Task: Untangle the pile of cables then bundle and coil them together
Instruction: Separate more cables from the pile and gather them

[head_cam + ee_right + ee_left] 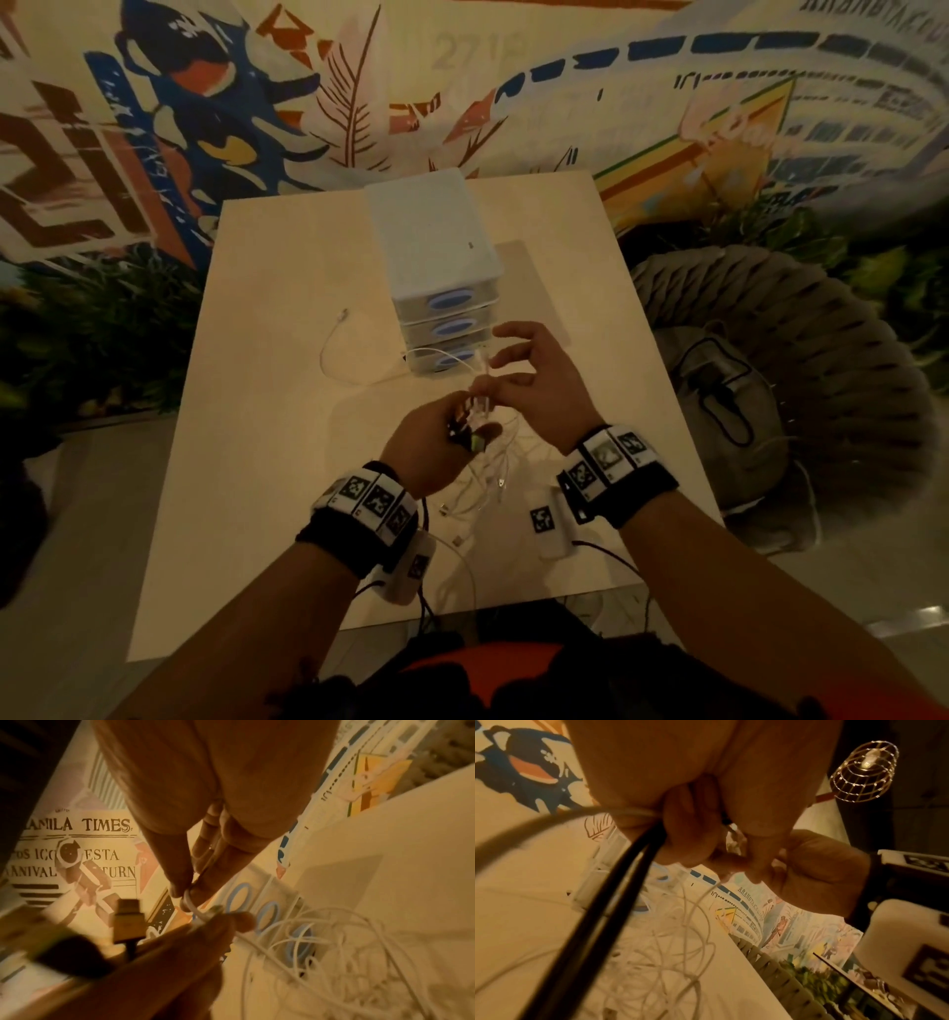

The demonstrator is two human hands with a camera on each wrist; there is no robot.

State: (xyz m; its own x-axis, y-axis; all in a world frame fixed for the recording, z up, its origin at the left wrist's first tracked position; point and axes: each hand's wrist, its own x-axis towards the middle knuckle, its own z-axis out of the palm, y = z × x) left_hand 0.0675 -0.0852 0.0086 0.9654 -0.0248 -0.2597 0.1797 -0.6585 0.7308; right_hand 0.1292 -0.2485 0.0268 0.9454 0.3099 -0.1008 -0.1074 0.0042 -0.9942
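Over the pale table (257,462), my left hand (462,421) grips a bundle of cable ends with dark plugs (470,437). In the left wrist view its fingers (693,833) curl round two black cables (628,882) and a white one. My right hand (488,393) pinches a white cable (189,902) between thumb and forefinger (180,884) just above the left hand (180,953); its other fingers spread. A gold flat plug (127,921) sticks out of the bundle. Loose white cables (493,478) lie tangled beneath both hands.
A white drawer unit (436,267) with blue oval handles stands just beyond the hands. One white cable (334,354) loops off to its left. A woven chair (821,334) with a cushion sits off the table's right edge. A painted wall rises behind.
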